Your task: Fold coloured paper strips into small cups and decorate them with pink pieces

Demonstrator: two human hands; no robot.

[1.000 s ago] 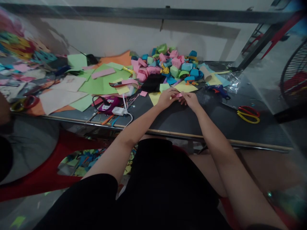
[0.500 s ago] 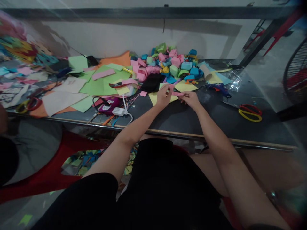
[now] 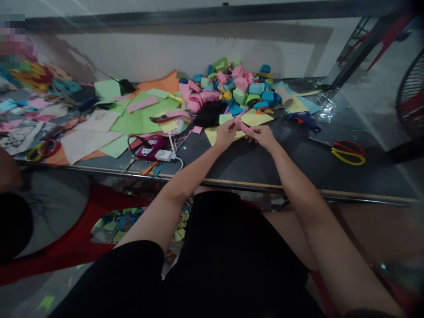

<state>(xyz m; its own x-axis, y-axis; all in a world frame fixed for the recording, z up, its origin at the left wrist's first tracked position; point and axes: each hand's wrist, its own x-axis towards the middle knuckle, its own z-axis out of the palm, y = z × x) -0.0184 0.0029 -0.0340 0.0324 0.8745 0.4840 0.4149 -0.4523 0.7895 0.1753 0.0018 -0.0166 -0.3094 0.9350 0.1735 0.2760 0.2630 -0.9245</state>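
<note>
Between my two hands, over the table, is a pink paper strip (image 3: 244, 127). My left hand (image 3: 227, 133) pinches its upper left end, where the paper looks folded or curled. The fingers of my right hand (image 3: 263, 136) are closed on the strip's other end. Yellow paper sheets (image 3: 256, 118) lie under and behind the hands. Just beyond them is a heap of small folded paper pieces (image 3: 241, 84) in pink, blue, green and yellow. A black cloth-like item (image 3: 208, 114) lies left of my left hand.
Red-and-yellow-handled scissors (image 3: 347, 152) and a blue glue gun (image 3: 304, 120) lie to the right. A purple power strip (image 3: 152, 147) with a white plug is at the left front edge. Paper sheets (image 3: 89, 139) cover the left side, where another person's arm (image 3: 8, 172) shows. A fan (image 3: 412, 92) stands at right.
The pink strip now slants down to the right, where it lay nearly level before. My hands stay close together in almost the same place. The view has shifted slightly.
</note>
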